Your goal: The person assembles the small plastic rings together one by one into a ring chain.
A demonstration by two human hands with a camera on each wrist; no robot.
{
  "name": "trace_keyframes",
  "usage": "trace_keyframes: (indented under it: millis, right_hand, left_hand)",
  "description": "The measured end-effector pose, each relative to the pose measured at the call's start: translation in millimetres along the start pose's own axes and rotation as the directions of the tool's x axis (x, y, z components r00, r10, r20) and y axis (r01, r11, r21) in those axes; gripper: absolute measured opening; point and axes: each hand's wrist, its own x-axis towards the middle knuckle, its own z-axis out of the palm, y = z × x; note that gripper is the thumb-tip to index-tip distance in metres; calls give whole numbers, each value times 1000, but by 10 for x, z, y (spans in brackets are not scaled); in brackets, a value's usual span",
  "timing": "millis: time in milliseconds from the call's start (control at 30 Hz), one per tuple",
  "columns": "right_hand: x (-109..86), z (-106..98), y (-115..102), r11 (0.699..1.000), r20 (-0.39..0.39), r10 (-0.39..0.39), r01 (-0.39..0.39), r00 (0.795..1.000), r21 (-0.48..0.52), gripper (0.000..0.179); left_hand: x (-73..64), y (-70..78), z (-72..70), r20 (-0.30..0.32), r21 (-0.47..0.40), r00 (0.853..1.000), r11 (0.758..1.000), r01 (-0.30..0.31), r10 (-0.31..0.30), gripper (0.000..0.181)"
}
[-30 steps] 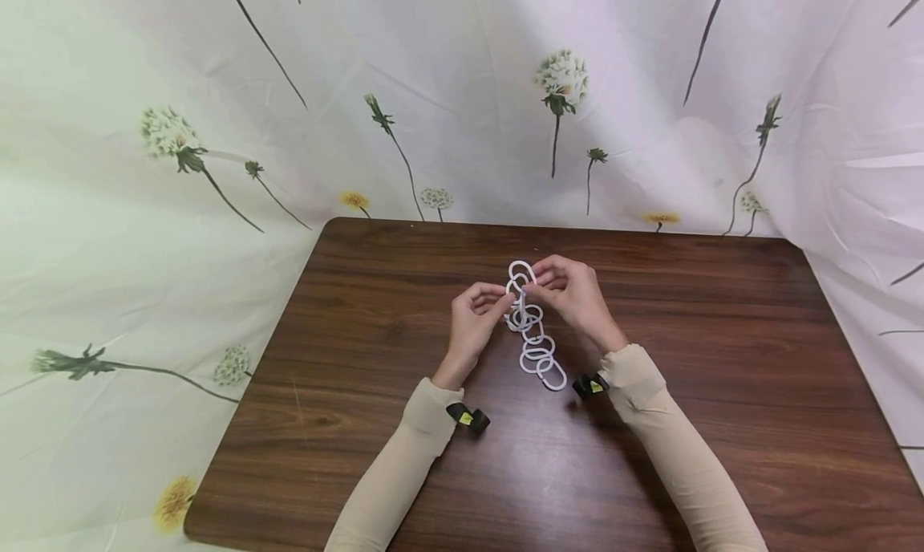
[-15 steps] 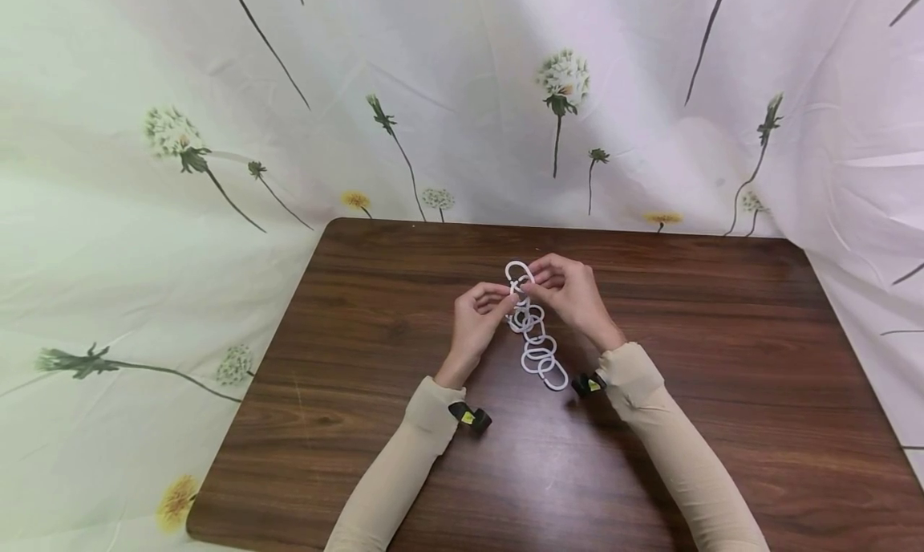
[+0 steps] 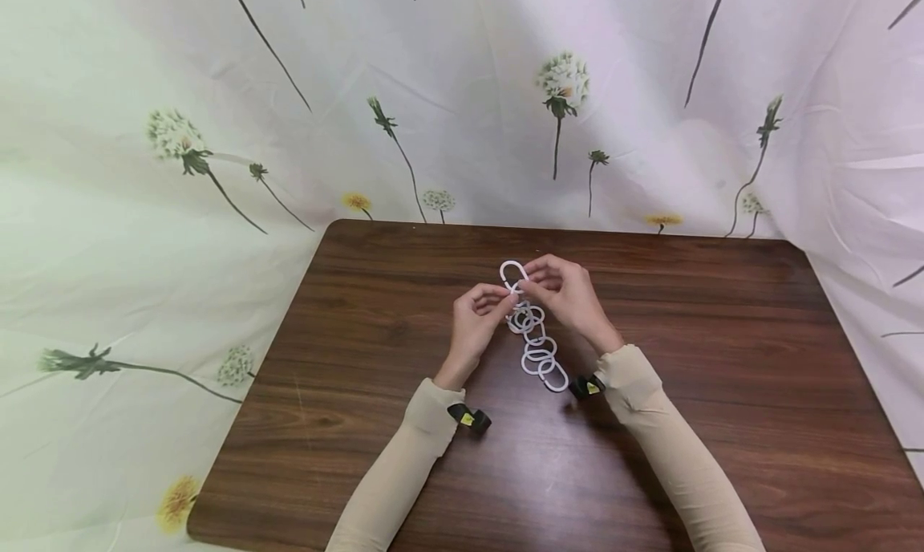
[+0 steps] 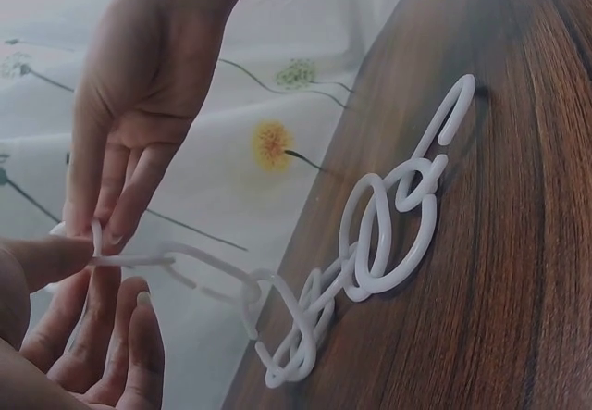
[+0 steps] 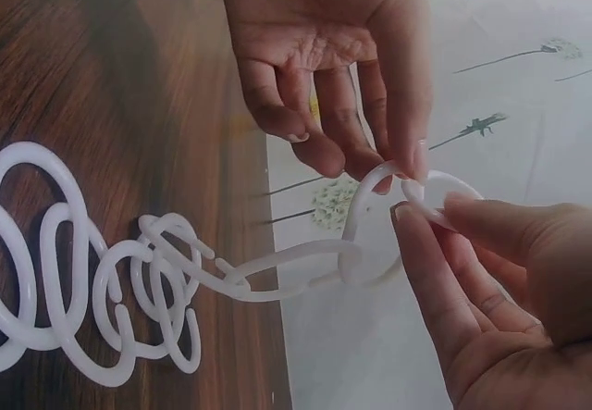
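White plastic oval links, several with a small gap in the loop, are joined into a chain (image 4: 427, 229). Its near part lies bunched on the brown table, while the far part rises to both hands. My left hand (image 3: 473, 323) pinches a raised link (image 5: 356, 208) between thumb and fingers. From the other side, my right hand (image 3: 573, 295) pinches the end link (image 3: 512, 263) with thumb and fingertips. The fingertips of both hands meet closely where these two links cross. In the right wrist view the thumbs partly cover that crossing.
The wood-grain table (image 3: 346, 359) has rounded corners. A white cloth with printed dandelions (image 3: 462, 95) hangs behind it and along its sides. Black wrist cameras are strapped at both beige sleeves (image 3: 433, 416).
My right hand has shifted slightly left with the end link, bringing it closer over my left fingertips. The left hand and the links lying on the table have hardly moved.
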Motion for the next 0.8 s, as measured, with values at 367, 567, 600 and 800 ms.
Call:
trace_keyframes:
  millis: [367,567,600,800]
  right_hand:
    - [-6,-6,-50,996,1,24,-24,1000,86,17]
    - [-25,-22,-31,998,-6,25,-25,1000,52,18]
    - [-28,-23,-26,998,-9,28,-27,1000,50,18]
    - [-42,-24,-14,997,-11,32,-31,999,65,19]
  left_hand:
    - [12,4,-21,-4,10,1000,1000,-6,6,26]
    - [14,19,-15,-7,37,1000,999,0,0,27]
    - [13,21,-13,-9,35,1000,999,5,-5,26]
    - [4,37,-2,-19,11,1000,1000,17,-17,22]
